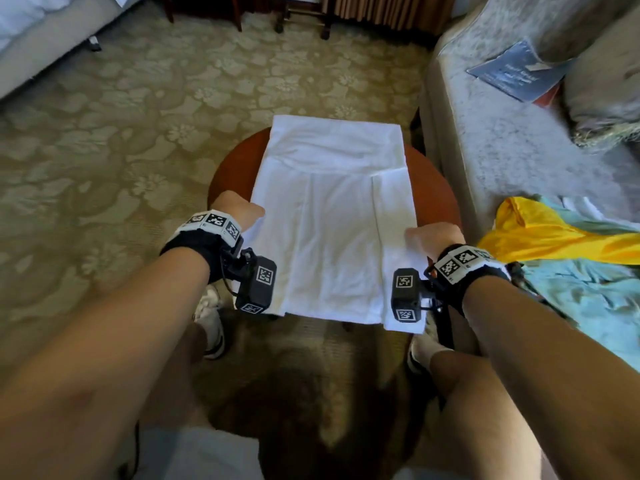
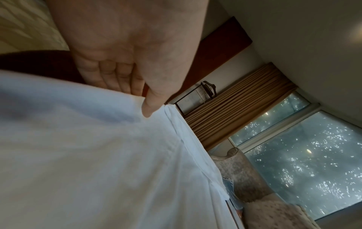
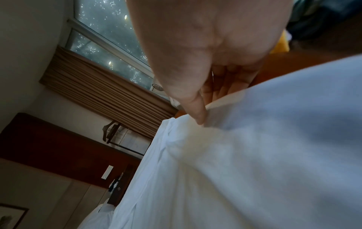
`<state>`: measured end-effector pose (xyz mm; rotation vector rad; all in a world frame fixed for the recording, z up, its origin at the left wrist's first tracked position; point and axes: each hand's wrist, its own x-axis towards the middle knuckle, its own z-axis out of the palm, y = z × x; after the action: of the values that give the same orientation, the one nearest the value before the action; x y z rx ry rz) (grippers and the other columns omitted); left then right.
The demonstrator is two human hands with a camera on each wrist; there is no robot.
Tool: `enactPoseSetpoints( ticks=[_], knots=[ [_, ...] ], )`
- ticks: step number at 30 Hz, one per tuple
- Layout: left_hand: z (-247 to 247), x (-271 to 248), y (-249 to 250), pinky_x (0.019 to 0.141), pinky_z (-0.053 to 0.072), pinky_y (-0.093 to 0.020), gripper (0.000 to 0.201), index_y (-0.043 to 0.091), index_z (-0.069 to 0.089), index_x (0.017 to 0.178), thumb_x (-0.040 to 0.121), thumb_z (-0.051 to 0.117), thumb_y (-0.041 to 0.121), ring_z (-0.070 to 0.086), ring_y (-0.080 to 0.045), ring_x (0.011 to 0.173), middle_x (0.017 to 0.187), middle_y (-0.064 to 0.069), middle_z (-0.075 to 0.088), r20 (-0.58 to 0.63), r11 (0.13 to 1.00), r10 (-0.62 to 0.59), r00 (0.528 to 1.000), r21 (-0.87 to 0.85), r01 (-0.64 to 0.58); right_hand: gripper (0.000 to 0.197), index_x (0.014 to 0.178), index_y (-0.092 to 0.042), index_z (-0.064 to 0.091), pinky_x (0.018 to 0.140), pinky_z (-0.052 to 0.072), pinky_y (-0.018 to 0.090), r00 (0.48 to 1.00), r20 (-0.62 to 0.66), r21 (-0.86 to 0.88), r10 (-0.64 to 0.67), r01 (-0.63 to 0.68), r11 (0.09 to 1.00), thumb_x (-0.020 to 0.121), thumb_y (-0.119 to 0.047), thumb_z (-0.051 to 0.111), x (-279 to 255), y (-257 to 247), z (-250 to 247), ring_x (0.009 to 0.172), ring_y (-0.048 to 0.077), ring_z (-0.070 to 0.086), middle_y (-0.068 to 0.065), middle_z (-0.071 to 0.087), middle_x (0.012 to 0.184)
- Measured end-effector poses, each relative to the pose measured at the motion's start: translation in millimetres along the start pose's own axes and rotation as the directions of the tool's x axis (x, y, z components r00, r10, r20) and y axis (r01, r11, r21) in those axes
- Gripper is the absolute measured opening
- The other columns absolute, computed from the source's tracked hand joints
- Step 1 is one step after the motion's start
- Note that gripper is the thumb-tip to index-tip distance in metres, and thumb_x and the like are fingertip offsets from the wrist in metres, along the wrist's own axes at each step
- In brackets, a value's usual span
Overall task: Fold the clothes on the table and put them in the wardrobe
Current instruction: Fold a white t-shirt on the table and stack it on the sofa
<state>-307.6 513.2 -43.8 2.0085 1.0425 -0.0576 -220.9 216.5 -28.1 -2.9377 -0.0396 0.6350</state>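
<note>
A white garment (image 1: 332,216) lies folded into a long rectangle on the round reddish-brown table (image 1: 436,192), its near end hanging over the table's front edge. My left hand (image 1: 239,211) pinches the garment's left edge, thumb on top and fingers beneath; the left wrist view shows the thumb (image 2: 151,106) pressed on the white cloth (image 2: 98,155). My right hand (image 1: 433,239) pinches the right edge the same way, its thumb (image 3: 195,111) on the white fabric (image 3: 254,155) in the right wrist view.
A pile of yellow (image 1: 554,233) and light blue clothes (image 1: 588,299) lies on the grey sofa (image 1: 502,140) to the right, with a blue booklet (image 1: 516,71) farther back. Patterned carpet (image 1: 121,150) surrounds the table. A bed corner (image 1: 34,36) stands far left.
</note>
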Motion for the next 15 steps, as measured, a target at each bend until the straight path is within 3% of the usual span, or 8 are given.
enactPoseSetpoints(
  ticks=[2,4,6,8,11,13,15],
  knots=[
    [1,-22,-5,0.070,0.044,-0.037,0.028,0.000,0.055,0.079,0.087,0.067,0.024,0.054,-0.032,0.075,0.080,-0.014,0.055,0.032,0.999,-0.013,0.999,0.031,0.012,0.016,0.097,-0.014,0.060,0.082,0.053,0.041,0.999,0.045,-0.121,-0.002,0.008,0.993,0.092,-0.008,0.046,-25,3,4,0.086,0.031,0.059,0.000,0.050,0.073],
    [0,-36,-12,0.082,0.048,-0.040,0.036,-0.005,0.057,0.108,0.090,0.064,0.026,0.057,-0.036,0.094,0.102,-0.018,0.057,0.059,0.999,-0.034,0.998,0.045,0.031,0.015,0.083,-0.012,0.054,0.088,0.053,0.042,0.995,0.097,-0.193,-0.006,0.025,0.981,0.093,-0.008,0.045,-42,8,6,0.092,0.032,0.061,-0.001,0.047,0.070],
    [-3,-46,-18,0.089,0.049,-0.042,0.046,-0.006,0.053,0.122,0.091,0.062,0.027,0.058,-0.039,0.106,0.116,-0.019,0.058,0.068,0.996,-0.050,0.996,0.077,0.045,0.028,0.069,-0.013,0.047,0.096,0.051,0.040,0.995,0.100,-0.167,0.018,-0.001,0.986,0.096,-0.009,0.043,-50,14,11,0.091,0.029,0.059,-0.001,0.046,0.067],
    [-7,-53,-25,0.086,0.050,-0.042,0.050,-0.005,0.052,0.126,0.090,0.063,0.028,0.060,-0.040,0.105,0.121,-0.021,0.060,0.105,0.992,-0.080,0.991,0.107,0.069,0.023,0.077,-0.011,0.054,0.095,0.052,0.038,0.995,0.097,-0.046,0.017,-0.013,0.999,0.097,-0.010,0.042,-58,18,13,0.091,0.028,0.058,0.000,0.053,0.073],
    [-14,-65,-29,0.068,0.047,-0.036,0.048,-0.007,0.053,0.124,0.091,0.063,0.026,0.063,-0.035,0.085,0.096,-0.021,0.065,0.187,0.984,-0.112,0.976,0.158,0.083,0.030,0.070,-0.017,0.048,0.079,0.048,0.029,0.977,0.206,0.177,0.052,-0.090,0.980,0.099,-0.022,0.048,-55,28,25,0.080,0.024,0.054,-0.001,0.049,0.072],
    [-15,-69,-31,0.071,0.046,-0.035,0.049,-0.008,0.049,0.127,0.092,0.063,0.024,0.060,-0.034,0.087,0.095,-0.021,0.064,0.239,0.975,-0.126,0.963,0.210,0.076,0.030,0.069,-0.017,0.047,0.061,0.043,0.028,0.955,0.284,0.485,0.080,-0.215,0.848,0.090,-0.027,0.065,-55,37,32,0.062,0.021,0.048,0.003,0.049,0.067],
    [-14,-73,-35,0.077,0.047,-0.037,0.050,-0.008,0.048,0.130,0.092,0.063,0.022,0.061,-0.035,0.096,0.113,-0.024,0.063,0.270,0.970,-0.116,0.956,0.237,0.051,0.024,0.071,-0.011,0.052,0.053,0.039,0.028,0.934,0.328,0.618,0.141,-0.325,0.716,0.080,-0.020,0.072,-54,44,35,0.052,0.022,0.046,0.007,0.053,0.061]
  ],
)
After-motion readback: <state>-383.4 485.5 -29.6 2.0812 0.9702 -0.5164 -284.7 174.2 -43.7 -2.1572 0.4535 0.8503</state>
